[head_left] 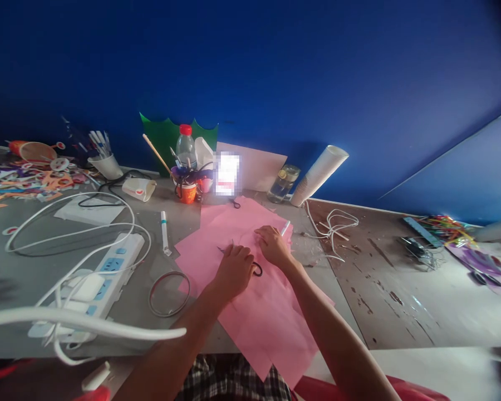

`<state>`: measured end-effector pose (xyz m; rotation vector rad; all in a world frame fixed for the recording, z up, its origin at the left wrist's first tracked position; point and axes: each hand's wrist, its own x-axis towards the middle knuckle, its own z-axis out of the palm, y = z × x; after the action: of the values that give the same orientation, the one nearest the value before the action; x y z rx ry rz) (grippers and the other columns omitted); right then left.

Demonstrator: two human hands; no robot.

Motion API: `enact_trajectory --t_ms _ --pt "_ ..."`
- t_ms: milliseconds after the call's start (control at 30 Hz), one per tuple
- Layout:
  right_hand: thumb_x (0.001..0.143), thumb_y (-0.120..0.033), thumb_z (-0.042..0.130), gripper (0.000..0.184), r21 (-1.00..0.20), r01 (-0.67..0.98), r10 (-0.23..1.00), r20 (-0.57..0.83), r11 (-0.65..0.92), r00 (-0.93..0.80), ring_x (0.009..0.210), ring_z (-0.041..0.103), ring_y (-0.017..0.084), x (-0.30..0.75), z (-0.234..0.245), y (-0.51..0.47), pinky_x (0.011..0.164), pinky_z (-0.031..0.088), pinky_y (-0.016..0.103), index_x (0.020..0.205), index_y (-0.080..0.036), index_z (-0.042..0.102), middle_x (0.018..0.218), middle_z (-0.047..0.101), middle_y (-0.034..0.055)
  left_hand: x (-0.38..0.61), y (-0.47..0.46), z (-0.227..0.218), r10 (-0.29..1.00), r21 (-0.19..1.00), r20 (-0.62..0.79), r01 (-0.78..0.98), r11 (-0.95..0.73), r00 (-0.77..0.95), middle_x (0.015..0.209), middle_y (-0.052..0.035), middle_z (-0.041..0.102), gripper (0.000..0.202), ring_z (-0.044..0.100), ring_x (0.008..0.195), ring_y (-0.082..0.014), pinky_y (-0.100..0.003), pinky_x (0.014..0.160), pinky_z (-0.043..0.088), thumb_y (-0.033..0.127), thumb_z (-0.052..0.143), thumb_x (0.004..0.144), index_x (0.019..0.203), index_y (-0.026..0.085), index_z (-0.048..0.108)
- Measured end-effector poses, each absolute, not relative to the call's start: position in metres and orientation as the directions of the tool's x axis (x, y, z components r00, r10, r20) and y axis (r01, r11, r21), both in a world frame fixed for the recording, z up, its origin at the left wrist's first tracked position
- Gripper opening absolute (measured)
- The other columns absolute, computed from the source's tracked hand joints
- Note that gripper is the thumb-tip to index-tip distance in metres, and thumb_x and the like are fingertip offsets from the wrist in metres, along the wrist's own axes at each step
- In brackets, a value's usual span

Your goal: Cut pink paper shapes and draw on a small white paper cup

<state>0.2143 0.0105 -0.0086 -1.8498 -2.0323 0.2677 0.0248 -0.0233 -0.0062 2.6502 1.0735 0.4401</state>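
Several overlapping pink paper sheets lie on the grey table and hang over its front edge. My left hand rests on them, fingers curled over a pair of scissors; a black handle loop shows at its right and the blade tips stick out at its left. The middle of the scissors is hidden. To the right, my right hand lies on the paper with its fingers extended and nothing visible in them. A white pen is just beside it.
At left are a power strip with looping white cables, a tape ring and a marker. Along the blue wall stand a lit phone, a glass jar and a leaning stack of paper cups.
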Motion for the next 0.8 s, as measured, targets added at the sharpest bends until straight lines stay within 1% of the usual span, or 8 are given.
enact_trajectory --t_ms 133,200,267,400,500,567,633,800 --pt "0.086 -0.008 0.047 0.041 -0.373 0.921 0.976 0.214 0.114 -0.035 0.117 0.061 0.024 0.222 0.001 0.028 0.108 0.043 0.040 0.118 -0.014 0.072 0.120 0.072 0.0140 0.024 -0.025 -0.008 0.693 0.352 0.195 0.610 -0.710 0.694 0.119 -0.0092 0.067 0.023 0.058 0.117 -0.0256 -0.052 0.112 0.035 0.021 0.043 0.100 0.111 0.018 0.064" --pt "0.087 -0.009 0.047 0.040 -0.362 0.926 0.974 0.225 0.109 -0.027 0.119 0.061 0.025 0.225 0.007 0.042 0.110 0.041 0.041 0.118 -0.015 0.072 0.121 0.072 0.0136 0.024 -0.025 -0.011 0.689 0.364 0.212 0.598 -0.714 0.693 0.123 -0.0091 0.067 0.026 0.057 0.122 -0.0258 -0.055 0.115 0.032 0.019 0.043 0.100 0.117 0.019 0.062" --pt "0.088 -0.011 0.047 0.039 -0.353 0.930 0.973 0.228 0.102 -0.020 0.120 0.060 0.026 0.225 0.013 0.059 0.111 0.040 0.042 0.119 -0.015 0.071 0.123 0.071 0.0141 0.024 -0.024 -0.014 0.680 0.367 0.225 0.586 -0.722 0.697 0.127 -0.0093 0.066 0.026 0.056 0.126 -0.0257 -0.057 0.117 0.029 0.018 0.044 0.100 0.119 0.020 0.061" --pt "0.091 -0.014 0.046 0.041 -0.335 0.940 0.975 0.223 0.073 0.004 0.121 0.059 0.026 0.220 0.016 0.090 0.110 0.041 0.041 0.124 -0.014 0.069 0.129 0.069 0.0150 0.024 -0.024 -0.018 0.673 0.355 0.216 0.585 -0.729 0.708 0.129 -0.0099 0.066 0.025 0.055 0.131 -0.0264 -0.059 0.118 0.028 0.019 0.046 0.100 0.119 0.021 0.061" --pt "0.092 -0.014 0.046 0.042 -0.320 0.946 0.975 0.221 0.048 0.026 0.122 0.058 0.027 0.215 0.014 0.110 0.108 0.042 0.039 0.128 -0.012 0.067 0.133 0.067 0.0151 0.024 -0.024 -0.020 0.673 0.345 0.223 0.588 -0.731 0.706 0.131 -0.0099 0.066 0.022 0.055 0.131 -0.0265 -0.059 0.117 0.031 0.020 0.046 0.100 0.115 0.020 0.062" --pt "0.093 -0.015 0.046 0.040 -0.307 0.951 0.975 0.221 0.036 0.034 0.121 0.058 0.027 0.212 0.013 0.121 0.107 0.042 0.038 0.127 -0.011 0.067 0.132 0.067 0.0151 0.024 -0.025 -0.021 0.672 0.338 0.231 0.589 -0.734 0.704 0.130 -0.0098 0.066 0.019 0.056 0.130 -0.0265 -0.059 0.116 0.033 0.019 0.048 0.099 0.112 0.020 0.063" --pt "0.093 -0.016 0.046 0.038 -0.294 0.956 0.974 0.221 0.026 0.042 0.119 0.058 0.027 0.210 0.012 0.133 0.104 0.042 0.037 0.124 -0.013 0.068 0.129 0.068 0.0142 0.025 -0.025 -0.022 0.673 0.332 0.236 0.593 -0.734 0.701 0.128 -0.0095 0.067 0.017 0.057 0.129 -0.0269 -0.059 0.116 0.034 0.017 0.051 0.098 0.109 0.020 0.063" --pt "0.095 -0.014 0.042 0.038 -0.267 0.963 0.975 0.220 0.044 0.016 0.118 0.056 0.026 0.201 0.013 0.160 0.101 0.043 0.036 0.123 -0.016 0.067 0.128 0.068 0.0131 0.025 -0.026 -0.021 0.667 0.334 0.261 0.584 -0.740 0.697 0.125 -0.0097 0.068 0.016 0.058 0.128 -0.0272 -0.060 0.117 0.032 0.015 0.052 0.097 0.108 0.020 0.064"
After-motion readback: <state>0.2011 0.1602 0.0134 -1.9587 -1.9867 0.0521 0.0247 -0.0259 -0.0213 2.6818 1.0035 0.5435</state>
